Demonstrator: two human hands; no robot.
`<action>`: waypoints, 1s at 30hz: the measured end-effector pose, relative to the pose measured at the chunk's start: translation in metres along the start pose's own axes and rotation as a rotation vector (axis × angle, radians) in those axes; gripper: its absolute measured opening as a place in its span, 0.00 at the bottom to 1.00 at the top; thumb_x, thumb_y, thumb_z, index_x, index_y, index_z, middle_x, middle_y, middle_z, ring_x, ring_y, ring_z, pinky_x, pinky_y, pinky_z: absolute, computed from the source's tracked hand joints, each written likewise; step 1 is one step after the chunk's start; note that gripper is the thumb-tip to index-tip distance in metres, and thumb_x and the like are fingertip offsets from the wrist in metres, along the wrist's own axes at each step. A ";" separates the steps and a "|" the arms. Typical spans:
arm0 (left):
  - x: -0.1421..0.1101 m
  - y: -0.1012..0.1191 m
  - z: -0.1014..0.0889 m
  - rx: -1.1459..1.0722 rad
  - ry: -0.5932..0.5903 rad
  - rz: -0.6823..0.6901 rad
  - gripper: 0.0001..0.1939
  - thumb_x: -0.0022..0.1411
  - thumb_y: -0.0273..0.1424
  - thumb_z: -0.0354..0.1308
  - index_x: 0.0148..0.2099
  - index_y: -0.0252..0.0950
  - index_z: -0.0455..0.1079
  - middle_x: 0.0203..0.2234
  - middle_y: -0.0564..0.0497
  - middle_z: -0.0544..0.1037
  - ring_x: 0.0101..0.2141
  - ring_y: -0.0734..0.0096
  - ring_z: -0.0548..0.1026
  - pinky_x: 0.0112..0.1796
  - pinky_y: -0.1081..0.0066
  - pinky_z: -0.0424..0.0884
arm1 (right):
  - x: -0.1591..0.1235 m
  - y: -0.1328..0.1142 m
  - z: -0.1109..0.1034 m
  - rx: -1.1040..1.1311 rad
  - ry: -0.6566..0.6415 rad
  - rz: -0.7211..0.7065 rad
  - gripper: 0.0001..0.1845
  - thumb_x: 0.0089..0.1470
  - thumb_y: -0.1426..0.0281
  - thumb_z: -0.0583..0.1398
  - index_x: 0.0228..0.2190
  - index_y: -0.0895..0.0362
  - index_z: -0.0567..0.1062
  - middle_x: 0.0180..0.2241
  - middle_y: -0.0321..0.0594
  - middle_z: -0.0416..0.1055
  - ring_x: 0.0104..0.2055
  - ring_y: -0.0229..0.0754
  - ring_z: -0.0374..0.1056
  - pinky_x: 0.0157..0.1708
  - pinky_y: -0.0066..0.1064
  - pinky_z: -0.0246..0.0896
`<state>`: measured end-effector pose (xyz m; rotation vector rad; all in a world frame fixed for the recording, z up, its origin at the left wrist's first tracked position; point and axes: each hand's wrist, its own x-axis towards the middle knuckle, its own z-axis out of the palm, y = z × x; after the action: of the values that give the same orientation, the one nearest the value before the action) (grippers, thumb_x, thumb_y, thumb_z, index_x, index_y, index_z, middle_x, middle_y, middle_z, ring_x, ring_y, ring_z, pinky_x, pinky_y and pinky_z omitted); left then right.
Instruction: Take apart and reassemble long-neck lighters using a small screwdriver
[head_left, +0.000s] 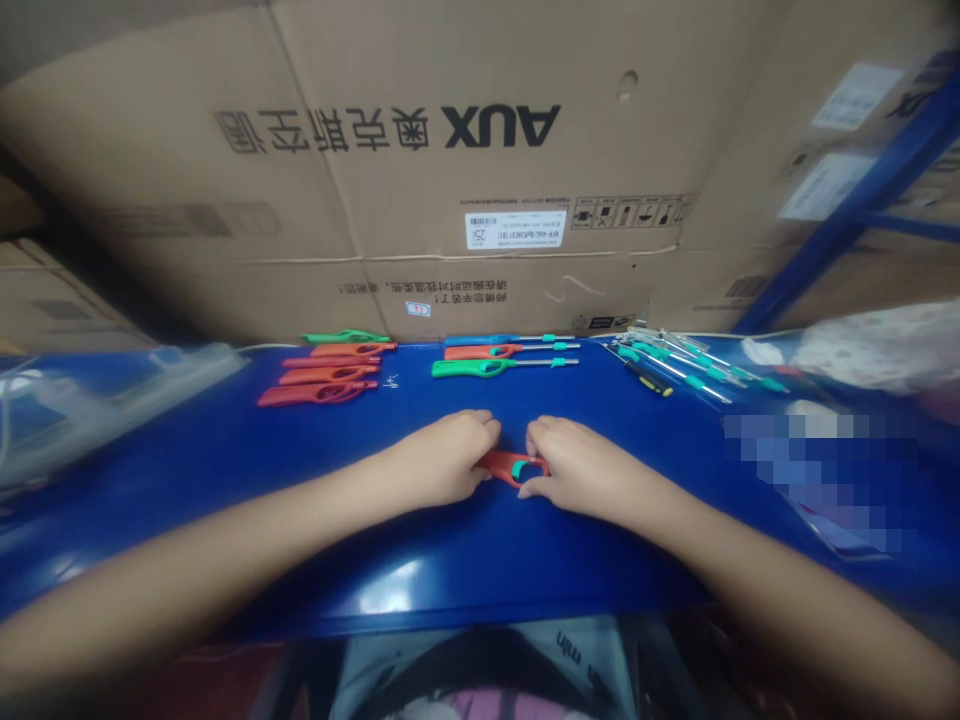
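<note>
Over the blue tabletop (420, 560), both hands hold one red lighter body (501, 466) with a green trigger. My left hand (454, 455) is closed round its handle end. Its front end, beside the trigger loop, is in the closed fingers of my right hand (574, 465); whether a metal rod is in that hand too is hidden. Beyond my hands lie long-nosed lighters with metal rods: a blue one (480, 341), a red one (472, 352) and a green one (469, 369).
Several red lighter bodies (319, 394) and a green one (345, 337) lie back left. Several metal rods with green triggers (705, 385) are heaped back right beside a black-and-yellow screwdriver (651, 379). A large cardboard box (405, 200) stands behind. Clear plastic (165, 400) is at left.
</note>
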<state>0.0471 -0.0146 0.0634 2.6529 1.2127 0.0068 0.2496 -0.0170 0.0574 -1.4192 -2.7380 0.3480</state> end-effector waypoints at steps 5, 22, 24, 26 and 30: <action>0.000 0.003 -0.003 -0.007 -0.003 0.010 0.05 0.57 0.23 0.60 0.35 0.34 0.68 0.35 0.45 0.74 0.35 0.60 0.75 0.35 0.65 0.69 | 0.001 0.001 0.002 0.002 0.021 0.013 0.21 0.45 0.60 0.74 0.32 0.56 0.70 0.34 0.42 0.73 0.36 0.48 0.71 0.30 0.34 0.55; -0.012 -0.028 0.039 -0.237 0.294 0.116 0.16 0.67 0.44 0.59 0.45 0.37 0.63 0.42 0.46 0.72 0.42 0.60 0.70 0.45 0.62 0.68 | 0.005 0.006 -0.004 0.145 -0.061 0.001 0.19 0.52 0.61 0.69 0.34 0.54 0.65 0.36 0.40 0.71 0.36 0.44 0.67 0.31 0.32 0.54; -0.011 -0.030 0.043 -0.256 0.314 0.105 0.17 0.67 0.44 0.59 0.46 0.37 0.63 0.43 0.45 0.73 0.42 0.60 0.70 0.46 0.61 0.68 | 0.006 0.007 -0.003 0.167 -0.049 -0.005 0.18 0.52 0.61 0.68 0.34 0.54 0.65 0.36 0.39 0.72 0.35 0.43 0.67 0.30 0.31 0.54; -0.010 -0.031 0.044 -0.269 0.317 0.099 0.18 0.67 0.44 0.59 0.50 0.38 0.64 0.45 0.44 0.73 0.45 0.59 0.70 0.48 0.60 0.68 | 0.006 0.009 -0.002 0.185 -0.041 -0.006 0.18 0.52 0.60 0.68 0.35 0.53 0.65 0.36 0.38 0.72 0.34 0.43 0.67 0.29 0.31 0.53; -0.009 -0.034 0.046 -0.290 0.308 0.123 0.18 0.70 0.42 0.55 0.57 0.40 0.65 0.47 0.44 0.71 0.47 0.59 0.70 0.50 0.61 0.67 | 0.011 0.016 0.000 0.242 -0.024 -0.008 0.20 0.51 0.58 0.68 0.37 0.53 0.65 0.38 0.38 0.73 0.36 0.43 0.67 0.31 0.30 0.54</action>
<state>0.0199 -0.0092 0.0129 2.5217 1.0325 0.5848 0.2559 0.0002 0.0535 -1.3482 -2.6097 0.6741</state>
